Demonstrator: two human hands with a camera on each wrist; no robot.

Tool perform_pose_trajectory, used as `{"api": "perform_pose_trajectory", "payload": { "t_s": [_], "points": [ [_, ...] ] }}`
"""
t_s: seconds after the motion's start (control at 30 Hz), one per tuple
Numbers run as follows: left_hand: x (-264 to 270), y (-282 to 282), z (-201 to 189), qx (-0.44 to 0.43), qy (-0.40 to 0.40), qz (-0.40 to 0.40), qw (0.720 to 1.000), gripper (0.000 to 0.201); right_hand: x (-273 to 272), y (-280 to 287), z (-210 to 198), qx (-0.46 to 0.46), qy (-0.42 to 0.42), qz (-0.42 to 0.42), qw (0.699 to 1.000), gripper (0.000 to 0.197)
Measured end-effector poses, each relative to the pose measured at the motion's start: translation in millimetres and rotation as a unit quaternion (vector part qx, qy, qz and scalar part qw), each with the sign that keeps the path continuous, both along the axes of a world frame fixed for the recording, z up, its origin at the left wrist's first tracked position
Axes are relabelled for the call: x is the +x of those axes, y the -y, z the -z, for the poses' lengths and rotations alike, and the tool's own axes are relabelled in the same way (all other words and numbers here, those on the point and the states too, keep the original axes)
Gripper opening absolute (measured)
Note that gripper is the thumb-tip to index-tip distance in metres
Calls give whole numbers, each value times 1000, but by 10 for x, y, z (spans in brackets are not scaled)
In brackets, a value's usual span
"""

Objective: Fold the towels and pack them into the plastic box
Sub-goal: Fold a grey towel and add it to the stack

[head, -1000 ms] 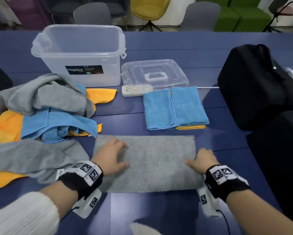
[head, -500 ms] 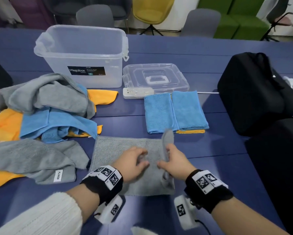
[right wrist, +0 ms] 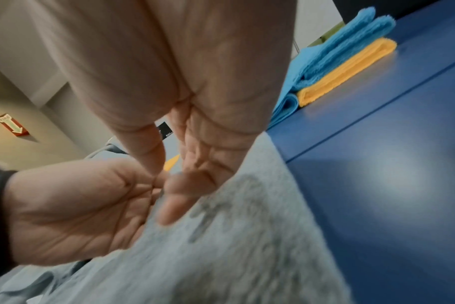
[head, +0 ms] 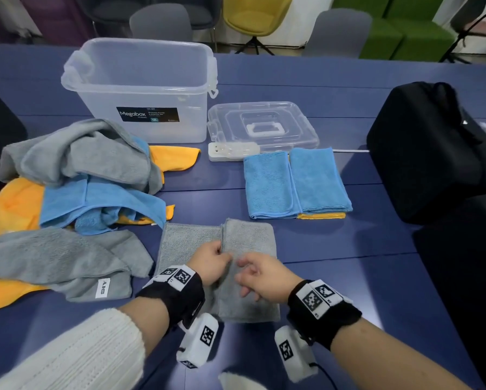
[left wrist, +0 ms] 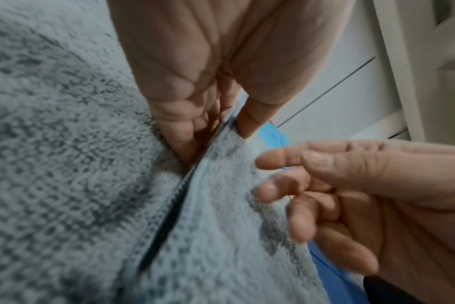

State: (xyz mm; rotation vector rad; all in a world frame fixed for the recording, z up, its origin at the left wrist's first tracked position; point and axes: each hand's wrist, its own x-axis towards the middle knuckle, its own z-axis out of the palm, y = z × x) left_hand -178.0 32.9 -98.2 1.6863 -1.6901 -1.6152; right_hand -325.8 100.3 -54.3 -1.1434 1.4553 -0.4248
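A grey towel (head: 247,237) lies flat on the blue table in front of me, its right part folded over to the middle. My left hand (head: 212,258) pinches the edge of that folded flap between thumb and fingers, seen close in the left wrist view (left wrist: 216,142). My right hand (head: 260,273) hovers just right of the seam with loosely curled fingers and holds nothing; the right wrist view shows its fingers (right wrist: 179,195) above the towel (right wrist: 234,246). The clear plastic box (head: 163,80) stands empty at the back left.
A heap of unfolded grey, blue and orange towels (head: 81,170) covers the left side. Folded blue towels (head: 295,181) lie on a folded orange one (head: 320,216) behind the grey towel. The box lid (head: 264,128), a white power strip (head: 233,150) and a black bag (head: 427,147) are nearby.
The right hand carried the towel's right end over to the middle and let go of it. The flap now lies flat. The left hand moved right onto the flap's edge.
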Motion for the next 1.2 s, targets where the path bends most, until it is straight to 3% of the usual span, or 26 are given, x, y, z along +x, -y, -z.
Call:
{"api": "perform_pose_trajectory", "payload": {
  "t_s": [0.07, 0.17, 0.2, 0.3, 0.4, 0.47, 0.57, 0.67, 0.77, 0.87, 1.0, 1.13, 1.2],
  "points": [
    [0, 2, 4, -14, 14, 11, 1000, 17, -142, 28, -66, -53, -65, 14, 996, 16],
    [1, -14, -25, -38, 35, 47, 998, 14, -372, 79, -62, -163, -226, -9, 960, 19],
    [5, -9, -37, -51, 44, 57, 996, 13, -418, 84, -55, -186, -268, -49, 944, 31],
    [22, 5, -98, -74, 86, 79, 990, 15, -485, 73, -19, -165, -355, -191, 900, 94],
    [48, 3, -103, -52, 100, 79, 991, 32, -512, 54, 39, -136, -403, -250, 870, 123],
    [72, -16, -112, -37, 108, 79, 990, 38, -541, 52, 86, -127, -415, -256, 864, 127],
    [173, -37, -156, -108, 213, 97, 966, 44, -571, 54, 127, -129, -417, -255, 863, 128],
    [389, -56, -227, -174, 308, 54, 934, 47, -579, 47, 147, -132, -413, -254, 865, 128],
    [644, -23, -237, -151, 357, -23, 922, 73, -583, 57, 158, -134, -413, -253, 865, 129],
    [773, 36, -220, -82, 299, -80, 947, 91, -587, 75, 165, -134, -416, -254, 863, 130],
    [775, 77, -260, -15, 246, -67, 967, 69, -597, 69, 165, -135, -421, -254, 860, 131],
    [681, 37, -378, 11, 66, -133, 989, 51, -598, 54, 183, -132, -419, -252, 862, 132],
    [567, 14, -494, -8, 6, -124, 992, 47, -600, 51, 190, -132, -418, -252, 863, 132]
  ]
}}
